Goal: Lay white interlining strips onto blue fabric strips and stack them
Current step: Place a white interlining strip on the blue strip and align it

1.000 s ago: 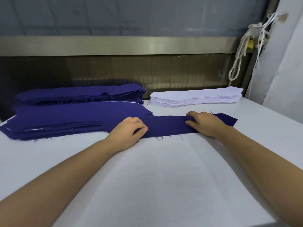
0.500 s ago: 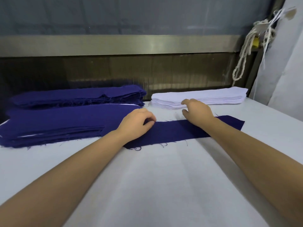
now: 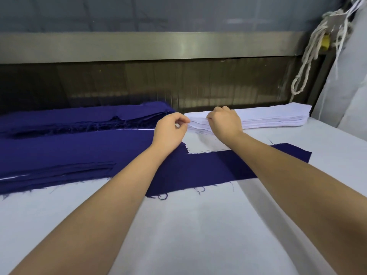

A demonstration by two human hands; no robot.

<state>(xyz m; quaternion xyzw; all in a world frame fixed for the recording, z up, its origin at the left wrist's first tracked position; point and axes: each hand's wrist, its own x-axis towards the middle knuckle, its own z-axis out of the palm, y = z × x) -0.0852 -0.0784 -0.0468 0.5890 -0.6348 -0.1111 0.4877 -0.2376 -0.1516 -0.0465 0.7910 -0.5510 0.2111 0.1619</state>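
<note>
far left, rear: a stack of blue fabric strips (image 3: 79, 120) lies on the bench (image 3: 198, 235), long axis left to right, frayed edges toward the camera. just in front of it lies a second, wider blue stack (image 3: 59, 155) with the same left-to-right axis; thin white edges show between its layers at the left and along its rear edge.

centre: a single blue fabric strip (image 3: 218, 167) lies flat on the bench, long axis left to right, its right end pointing slightly away from the camera. its left part lies against the wider blue stack; loose threads hang from its near edge. both forearms cross above it.

left hand (image 3: 168, 132): positioned at the left end of the white interlining stack (image 3: 274, 118). the fingers (image 3: 181, 118) are curled, and thumb and forefinger pinch the end edge of the top layers.

right hand (image 3: 224, 122): rests on top of the same stack, just beside the left hand. the fingers are curled down; the back of the hand hides the contact, so whether they hold a layer cannot be told.

the white interlining stack lies at the rear right of the bench, long axis left to right, in line with the rear blue stack.

far right: a white rope (image 3: 306, 62) hangs in loops above the bench corner.
</note>
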